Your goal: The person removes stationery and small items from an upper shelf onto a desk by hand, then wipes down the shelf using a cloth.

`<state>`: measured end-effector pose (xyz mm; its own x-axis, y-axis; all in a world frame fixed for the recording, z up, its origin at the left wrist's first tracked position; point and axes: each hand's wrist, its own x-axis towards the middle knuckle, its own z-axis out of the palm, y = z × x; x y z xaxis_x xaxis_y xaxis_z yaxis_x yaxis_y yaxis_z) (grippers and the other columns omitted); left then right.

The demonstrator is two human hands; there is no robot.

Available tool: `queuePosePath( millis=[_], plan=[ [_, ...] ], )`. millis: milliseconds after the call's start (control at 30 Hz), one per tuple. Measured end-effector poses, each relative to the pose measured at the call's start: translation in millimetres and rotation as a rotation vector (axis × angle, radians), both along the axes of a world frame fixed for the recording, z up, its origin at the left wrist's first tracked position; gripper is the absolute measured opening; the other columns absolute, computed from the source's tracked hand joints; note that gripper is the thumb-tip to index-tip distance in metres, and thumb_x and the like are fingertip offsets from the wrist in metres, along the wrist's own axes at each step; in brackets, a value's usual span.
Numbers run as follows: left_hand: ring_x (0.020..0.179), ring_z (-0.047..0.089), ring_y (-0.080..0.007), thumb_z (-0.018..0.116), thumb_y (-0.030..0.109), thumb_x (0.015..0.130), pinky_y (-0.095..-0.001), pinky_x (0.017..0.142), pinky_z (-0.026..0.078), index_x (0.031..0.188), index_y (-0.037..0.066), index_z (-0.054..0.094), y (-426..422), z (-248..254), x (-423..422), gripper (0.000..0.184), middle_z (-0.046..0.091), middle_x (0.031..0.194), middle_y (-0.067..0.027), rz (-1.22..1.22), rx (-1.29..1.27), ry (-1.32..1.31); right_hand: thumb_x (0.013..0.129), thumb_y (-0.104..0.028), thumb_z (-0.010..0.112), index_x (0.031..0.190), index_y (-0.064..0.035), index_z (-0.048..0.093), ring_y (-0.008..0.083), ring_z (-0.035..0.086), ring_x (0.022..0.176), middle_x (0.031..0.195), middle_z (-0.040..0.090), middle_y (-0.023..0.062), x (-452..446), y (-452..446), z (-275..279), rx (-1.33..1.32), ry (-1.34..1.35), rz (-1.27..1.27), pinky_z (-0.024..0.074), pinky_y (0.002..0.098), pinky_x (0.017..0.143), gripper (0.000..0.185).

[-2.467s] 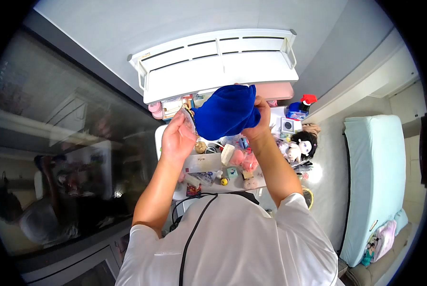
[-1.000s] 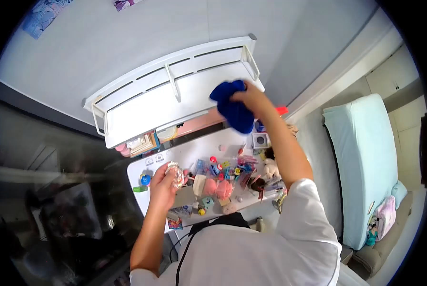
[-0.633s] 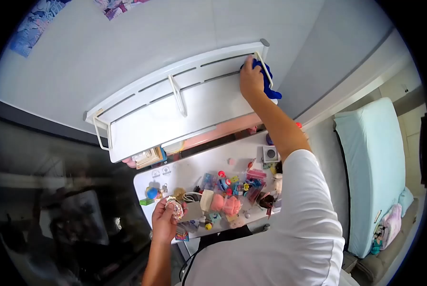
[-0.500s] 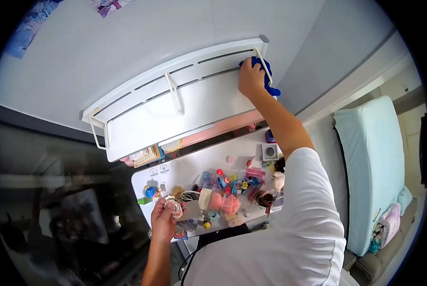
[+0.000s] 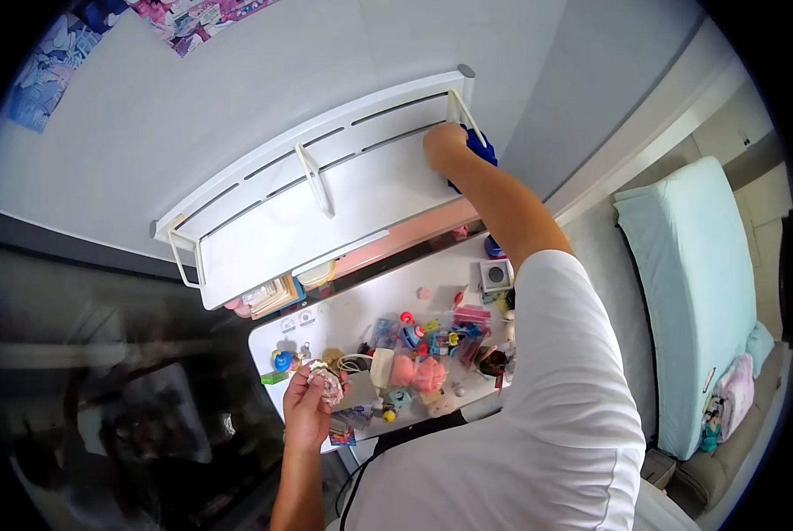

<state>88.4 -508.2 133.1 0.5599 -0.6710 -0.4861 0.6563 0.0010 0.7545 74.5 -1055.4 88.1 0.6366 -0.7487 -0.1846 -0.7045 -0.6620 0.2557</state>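
Note:
My right hand (image 5: 446,147) is closed at the right end of the white shelf (image 5: 361,199), beside the end bracket. A bunched dark blue cloth (image 5: 482,152) lies under and behind it, partly hidden by the hand and wrist. The fingertips cannot be seen. Lower left, my left hand (image 5: 304,414) is raised over the desk's left part, its thumb and fingers closed on a small round frilly pink-and-white item (image 5: 327,386). The item's exact kind is unclear.
Below the shelf, the white desk (image 5: 361,305) carries toys, pink plush pieces (image 5: 418,373), a white box (image 5: 495,275) and other small things. Books (image 5: 277,296) stand beneath the shelf's left end. A dark glossy panel (image 5: 104,372) is on the left, a bed (image 5: 684,301) on the right.
The right hand and blue cloth have shifted slightly toward the shelf's front, and the fingers have turned out of sight. The left hand keeps its hold. My view has shifted a little.

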Motion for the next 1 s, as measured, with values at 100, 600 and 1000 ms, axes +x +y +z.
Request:
queuePosePath(
  millis=[100,600,1000],
  plan=[
    [0.105,0.071,-0.0298,0.056,0.012,0.105,-0.0454,0.091,0.061,0.130,0.000,0.054,3.2,-0.2,-3.4,0.028,0.068,0.119,-0.0160,-0.008,-0.022,-0.002,0.086,-0.017,0.069,0.106,-0.0106,0.079,0.0280,0.073,0.105,0.114,0.075,0.0108,-9.8,16.3,5.7,0.034,0.079,0.058,0.0603,0.0391,0.078,0.024],
    [0.102,0.071,-0.0275,0.054,0.011,0.105,-0.0434,0.089,0.060,0.132,0.000,0.054,23.5,-14.6,-5.2,0.029,0.068,0.115,-0.0148,0.018,-0.059,0.001,0.073,-0.015,0.064,0.094,-0.0033,0.077,0.0344,0.071,0.080,0.087,0.073,0.0219,-46.9,-2.6,69.6,0.388,0.327,0.827,0.0541,0.0468,0.073,0.028],
    [0.105,0.070,-0.0289,0.055,0.012,0.105,-0.0450,0.092,0.060,0.132,0.000,0.053,32.1,11.8,-16.0,0.030,0.067,0.115,-0.0139,0.039,0.025,-0.039,0.078,-0.009,0.063,0.118,-0.0123,0.066,0.0414,0.066,0.106,0.119,0.062,0.0203,-48.4,8.0,-5.8,0.108,-0.294,0.165,0.0534,0.0463,0.091,0.041]
  ],
)
